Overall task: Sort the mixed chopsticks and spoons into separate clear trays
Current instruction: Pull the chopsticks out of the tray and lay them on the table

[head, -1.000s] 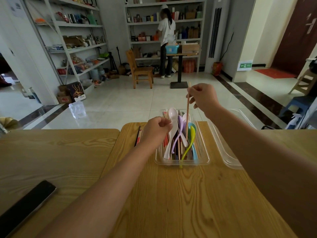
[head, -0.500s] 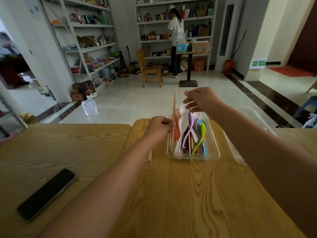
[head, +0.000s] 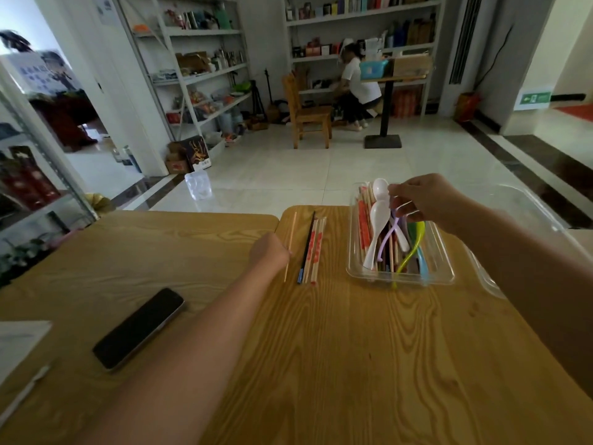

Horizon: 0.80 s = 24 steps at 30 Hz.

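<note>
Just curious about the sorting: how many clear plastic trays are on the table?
2. One clear plastic tray, holding mixed spoons and chopsticks, sits under the right hand; a second clear tray lies at the wooden table's right edge.

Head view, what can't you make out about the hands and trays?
- Right hand: motion blur hides whether its fingers pinch anything.
- Second clear tray: right forearm covers most; contents unseen.
- Mixed tray: spoons overlie the chopsticks; count unclear.
- Left hand: grips a pale chopstick, fingers hidden by its own back.

Dim, soft indoor light with daylight glare from the left doorway [head: 93, 155] (mild blur, bowed wide-angle edges).
</note>
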Each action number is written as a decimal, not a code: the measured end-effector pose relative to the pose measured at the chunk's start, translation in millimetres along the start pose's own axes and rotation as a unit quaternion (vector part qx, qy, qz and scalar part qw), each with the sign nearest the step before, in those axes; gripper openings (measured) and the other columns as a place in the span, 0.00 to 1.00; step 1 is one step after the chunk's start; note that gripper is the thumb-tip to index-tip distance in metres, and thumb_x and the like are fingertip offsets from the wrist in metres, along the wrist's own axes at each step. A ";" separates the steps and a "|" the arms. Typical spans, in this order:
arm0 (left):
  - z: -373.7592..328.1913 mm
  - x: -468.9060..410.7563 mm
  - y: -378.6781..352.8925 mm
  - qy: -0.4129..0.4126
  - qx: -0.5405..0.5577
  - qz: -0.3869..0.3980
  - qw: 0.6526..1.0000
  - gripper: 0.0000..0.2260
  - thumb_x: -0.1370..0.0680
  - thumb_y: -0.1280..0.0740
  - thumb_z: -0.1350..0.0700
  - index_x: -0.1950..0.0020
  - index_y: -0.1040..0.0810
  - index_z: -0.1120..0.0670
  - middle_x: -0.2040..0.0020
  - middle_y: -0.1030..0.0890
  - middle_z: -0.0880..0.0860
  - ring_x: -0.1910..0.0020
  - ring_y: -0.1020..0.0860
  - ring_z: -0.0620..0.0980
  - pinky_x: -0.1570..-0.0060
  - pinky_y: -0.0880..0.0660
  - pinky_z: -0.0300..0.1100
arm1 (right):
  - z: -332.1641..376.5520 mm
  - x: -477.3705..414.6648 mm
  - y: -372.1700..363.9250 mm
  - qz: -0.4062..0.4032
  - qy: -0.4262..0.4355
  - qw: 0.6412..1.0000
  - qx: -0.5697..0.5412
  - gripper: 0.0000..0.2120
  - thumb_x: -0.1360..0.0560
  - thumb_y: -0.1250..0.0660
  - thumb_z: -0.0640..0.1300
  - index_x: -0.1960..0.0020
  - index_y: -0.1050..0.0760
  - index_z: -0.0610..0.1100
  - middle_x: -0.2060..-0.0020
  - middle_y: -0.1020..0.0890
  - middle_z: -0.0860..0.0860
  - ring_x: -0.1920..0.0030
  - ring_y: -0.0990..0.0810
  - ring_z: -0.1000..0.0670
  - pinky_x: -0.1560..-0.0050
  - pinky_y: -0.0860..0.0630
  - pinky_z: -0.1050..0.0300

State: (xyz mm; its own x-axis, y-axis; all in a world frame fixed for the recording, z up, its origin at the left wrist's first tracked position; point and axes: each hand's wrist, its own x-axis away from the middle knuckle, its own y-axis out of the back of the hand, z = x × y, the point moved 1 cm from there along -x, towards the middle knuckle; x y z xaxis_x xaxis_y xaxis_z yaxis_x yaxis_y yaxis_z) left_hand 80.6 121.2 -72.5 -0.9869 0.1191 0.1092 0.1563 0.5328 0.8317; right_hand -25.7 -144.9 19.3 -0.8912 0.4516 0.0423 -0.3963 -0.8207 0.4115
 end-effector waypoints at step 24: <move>-45.3 14.5 -3.2 -0.113 0.067 -0.001 0.991 0.09 0.19 0.36 0.50 0.48 0.20 0.54 0.65 0.25 0.46 0.69 0.28 0.42 0.69 0.33 0.35 | -19.2 -10.5 -40.8 0.004 0.013 0.981 0.196 0.10 0.23 0.31 0.42 0.47 0.21 0.35 0.61 0.22 0.44 0.71 0.25 0.53 0.68 0.23 0.60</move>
State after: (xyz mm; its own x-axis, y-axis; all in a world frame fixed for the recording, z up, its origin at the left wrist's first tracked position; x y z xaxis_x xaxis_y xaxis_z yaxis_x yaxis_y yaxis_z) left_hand 63.9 83.3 -48.9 -0.9554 0.2938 -0.0292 0.1731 0.6374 0.7508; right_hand -4.4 -122.9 -15.5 -0.9015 0.4322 0.0249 -0.2791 -0.6243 0.7296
